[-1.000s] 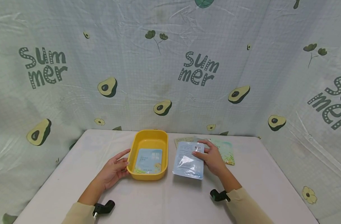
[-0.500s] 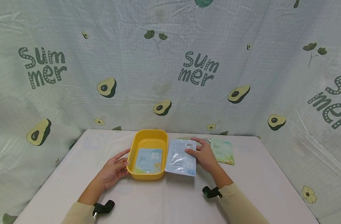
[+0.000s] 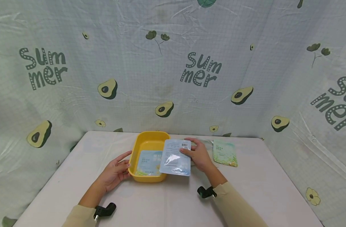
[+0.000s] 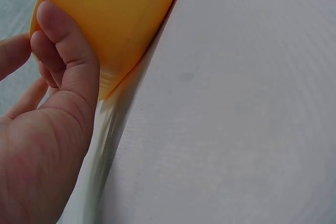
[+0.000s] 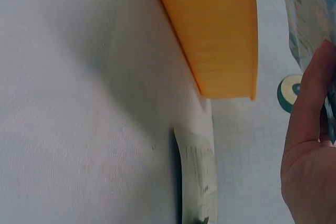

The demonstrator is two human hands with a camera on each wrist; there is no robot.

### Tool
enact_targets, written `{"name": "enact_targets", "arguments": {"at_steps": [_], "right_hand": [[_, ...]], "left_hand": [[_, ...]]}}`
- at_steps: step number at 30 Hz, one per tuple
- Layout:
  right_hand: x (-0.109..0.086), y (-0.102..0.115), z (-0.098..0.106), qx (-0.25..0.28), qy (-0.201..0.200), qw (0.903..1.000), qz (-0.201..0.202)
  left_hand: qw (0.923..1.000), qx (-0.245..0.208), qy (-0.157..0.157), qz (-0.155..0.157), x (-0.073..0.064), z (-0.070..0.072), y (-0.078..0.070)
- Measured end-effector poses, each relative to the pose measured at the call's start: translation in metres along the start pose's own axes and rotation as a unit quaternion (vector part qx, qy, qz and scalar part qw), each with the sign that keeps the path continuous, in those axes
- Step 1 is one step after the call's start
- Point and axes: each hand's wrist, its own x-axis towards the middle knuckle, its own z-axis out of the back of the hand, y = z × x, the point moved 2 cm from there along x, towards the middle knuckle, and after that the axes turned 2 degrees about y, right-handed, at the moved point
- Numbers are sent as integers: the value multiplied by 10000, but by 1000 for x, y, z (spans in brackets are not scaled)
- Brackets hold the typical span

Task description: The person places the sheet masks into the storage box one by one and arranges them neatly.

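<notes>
My left hand [image 3: 116, 173] touches the left wall of a yellow plastic tray [image 3: 134, 175], fingers lightly bent against its outside in the left wrist view. Inside the tray lies a light-blue flat sachet [image 3: 146, 162] with printed text. My right hand [image 3: 200, 156] pinches the right edge of another shiny light-blue sachet [image 3: 174, 160], thumb on top, with a barcode facing up. That sachet is tilted and overlaps the tray's right rim in the head view. In the right wrist view only a part of it shows, at the right.
A green sachet [image 3: 225, 153] lies on the white-covered table [image 3: 173, 205] to the right. Another sachet [image 3: 208, 145] is partly hidden behind the right hand. A pale printed packet [image 5: 199, 177] lies near the tray in the right wrist view. A patterned curtain [image 3: 133, 94] hangs behind.
My right hand has moved left with the held sachet, from beside the tray to over its right rim, uncovering more of the green sachet. My left hand and the tray have stayed put.
</notes>
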Motion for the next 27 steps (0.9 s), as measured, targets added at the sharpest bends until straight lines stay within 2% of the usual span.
{"name": "enact_targets", "arguments": {"at_steps": [8, 27], "right_hand": [[7, 1, -16, 52, 128, 9999, 64], [20, 6, -48, -238, 61, 9997, -37]], "left_hand": [[10000, 33, -13, 0, 0, 1, 0], [9999, 113, -78, 36, 0, 1, 0]]}}
